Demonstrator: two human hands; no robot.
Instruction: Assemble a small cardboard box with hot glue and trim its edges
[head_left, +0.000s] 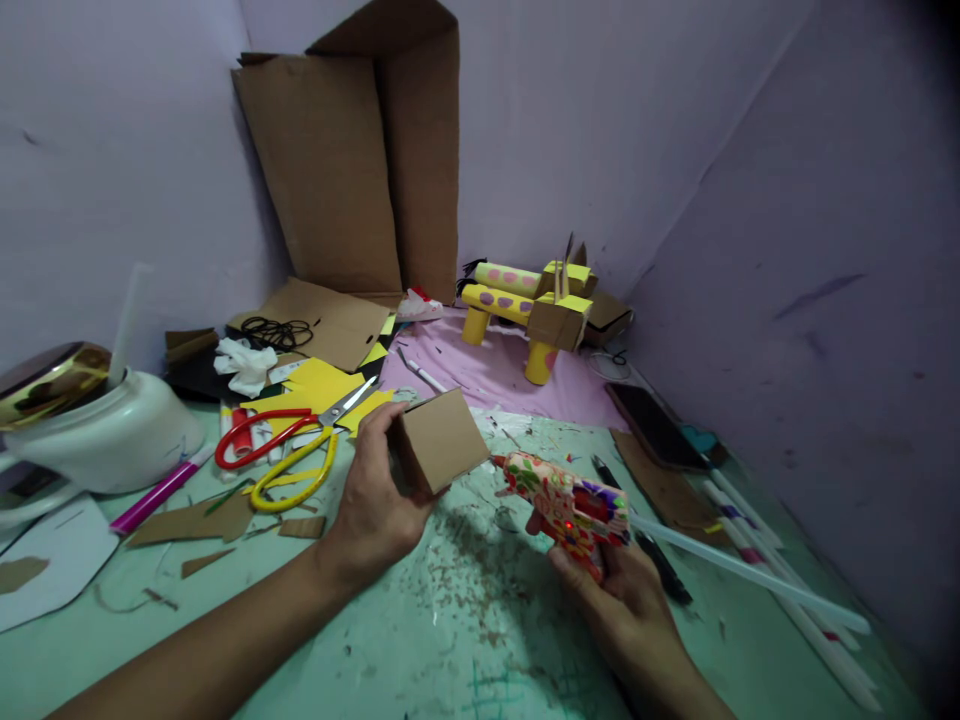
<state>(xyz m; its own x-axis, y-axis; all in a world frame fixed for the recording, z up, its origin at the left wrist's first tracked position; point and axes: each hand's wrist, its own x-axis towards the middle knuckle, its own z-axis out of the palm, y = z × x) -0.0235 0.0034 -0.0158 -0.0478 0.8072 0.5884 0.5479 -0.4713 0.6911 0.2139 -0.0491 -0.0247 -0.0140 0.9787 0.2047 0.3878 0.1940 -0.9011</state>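
Observation:
My left hand is closed round a small brown cardboard box, held tilted above the green table. In my right hand is a flower-patterned hot glue gun with a small red light lit. A long translucent glue stick sticks out of its back. The gun's nozzle points left and lies close to the box's right edge; whether they touch I cannot tell. Fingers of my left hand behind the box are hidden.
Scissors with red and yellow handles lie left on yellow paper. Yellow cardboard animal figures stand on pink cloth at the back. A phone lies right, a white teapot left. A large cardboard box leans behind.

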